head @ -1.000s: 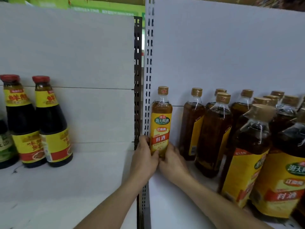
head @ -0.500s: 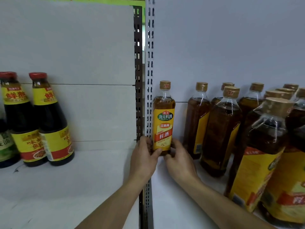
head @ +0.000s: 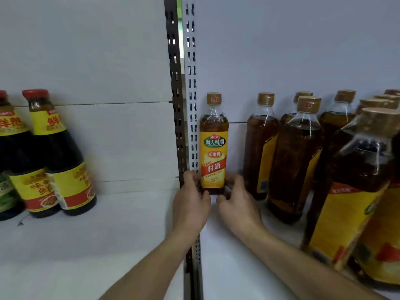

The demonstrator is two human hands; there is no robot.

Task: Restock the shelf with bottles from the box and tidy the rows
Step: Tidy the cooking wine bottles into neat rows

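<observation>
Slim round bottle (head: 213, 148) of clear plastic, amber liquid inside, tan ribbed cap, glossy yellow label with a green oval and a red band. Upright on the smooth white shelf (head: 225, 260), at the far left end of its bay, just beside the pale slotted post (head: 191, 100) and close to the flat grey back panel (head: 281, 50). Gripped low at the base from both sides. On the left, by the left hand (head: 191, 204), back upward, forearm reaching in from the near edge across the post, fingers curled round the left side of the base. On the right, by the right hand (head: 237, 204), knuckles up, wrist angled a little leftward, fingers curled against the right side. Both thumbs low at the front of the bottle's foot, close together. Further right, past a gap: amber bottles (head: 296, 161) of the same kind, tan-capped, labels turned sideways, in rows running far to near, the nearest large and blurred at the right edge. Against the left of the pale post, a second one, the dark post (head: 176, 100), brown and slotted alike. In the left bay, sauce bottles (head: 62, 152), dark, shouldered, red-capped, with yellow-and-red labels, packed close together at the left edge, well apart from the hands.
</observation>
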